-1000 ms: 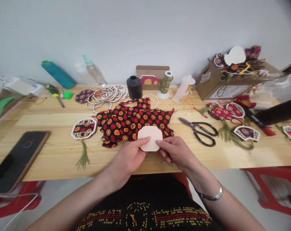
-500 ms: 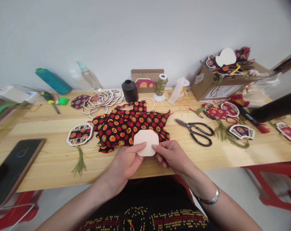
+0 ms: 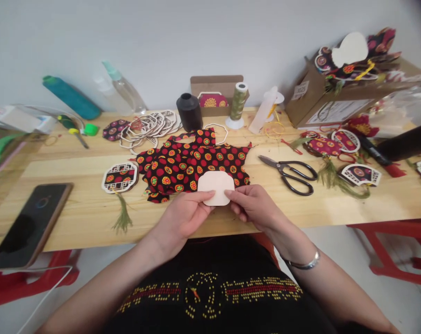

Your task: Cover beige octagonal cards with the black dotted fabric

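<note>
Between both hands is a cream-coloured flat card (image 3: 216, 184) with notched, rounded corners. My left hand (image 3: 187, 211) pinches its lower left edge, thumb on top. At the lower right edge, my right hand (image 3: 254, 206) grips it the same way, fingers curled beneath. Just behind the card lies crumpled black fabric (image 3: 171, 167) with red dots and orange flowers. A finished-looking octagonal ornament (image 3: 120, 177) with a lattice frame and a green tassel (image 3: 122, 218) rests to the left. Black-handled scissors (image 3: 290, 174) lie to the right, apart from my hand.
Along the back stand a black thread cone (image 3: 190, 112), a green thread spool (image 3: 238, 103) and a squeeze bottle (image 3: 264, 111). Pale lattice frames (image 3: 161, 125) are piled left of them. A phone (image 3: 29, 222) lies front left. A cardboard box (image 3: 314, 102) holds ornaments at the back right.
The camera view has tilted, so the table appears higher and more of the lap shows. Both hands keep hold of the card, which stays in front of the fabric.
</note>
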{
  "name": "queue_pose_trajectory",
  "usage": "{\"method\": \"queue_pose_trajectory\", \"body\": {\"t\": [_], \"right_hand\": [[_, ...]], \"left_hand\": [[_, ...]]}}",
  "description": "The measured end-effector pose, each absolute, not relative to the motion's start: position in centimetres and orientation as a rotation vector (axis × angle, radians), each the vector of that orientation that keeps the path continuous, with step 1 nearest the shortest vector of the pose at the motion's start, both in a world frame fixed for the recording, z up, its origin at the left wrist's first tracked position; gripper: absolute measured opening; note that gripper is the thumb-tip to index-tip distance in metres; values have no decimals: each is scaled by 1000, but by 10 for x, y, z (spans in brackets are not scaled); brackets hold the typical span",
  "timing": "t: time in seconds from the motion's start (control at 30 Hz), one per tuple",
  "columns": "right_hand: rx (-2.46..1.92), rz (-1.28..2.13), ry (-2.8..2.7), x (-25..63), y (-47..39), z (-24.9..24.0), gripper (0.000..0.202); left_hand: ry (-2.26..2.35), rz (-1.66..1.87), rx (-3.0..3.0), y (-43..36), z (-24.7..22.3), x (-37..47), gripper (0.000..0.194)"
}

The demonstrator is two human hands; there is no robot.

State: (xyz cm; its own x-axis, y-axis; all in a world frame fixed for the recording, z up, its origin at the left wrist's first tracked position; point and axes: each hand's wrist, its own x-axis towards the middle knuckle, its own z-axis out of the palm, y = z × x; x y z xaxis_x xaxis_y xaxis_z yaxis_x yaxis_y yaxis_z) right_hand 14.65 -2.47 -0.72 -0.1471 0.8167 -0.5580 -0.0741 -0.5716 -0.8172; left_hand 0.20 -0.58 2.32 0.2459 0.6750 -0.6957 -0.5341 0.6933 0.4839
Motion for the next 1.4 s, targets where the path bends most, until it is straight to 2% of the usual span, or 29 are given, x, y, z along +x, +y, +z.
{"method": "queue_pose_trajectory", "body": {"t": [0.17,0.37,0.53,0.6,0.73,0.83,0.97,1.4], "right_hand": [[-1497,1772,-885,146,-25,-7,38],[-1463,1750,-933,143,-27,-11,39],[-1532,1677,-1075,149,-26,-9,44],[-1710,1356,-1241,159,-25,-7,45],[-2184,199,-1540,200,-24,-4,31],[-2258,-265,-1748,235,-23,-10,39],[-2276,-270,-1954,264,-22,-19,45],[-2361,-134,-2161,267,-25,-7,31]], "left_hand": [[1011,821,120,-2,15,2,46],[1033,813,178,-3,11,3,39],[1069,814,216,1,10,2,46],[1113,834,217,3,8,0,51],[1171,853,181,6,7,-6,56],[1164,847,177,6,8,-11,56],[1169,852,174,5,9,-14,58],[1098,842,187,3,7,-24,60]]}}
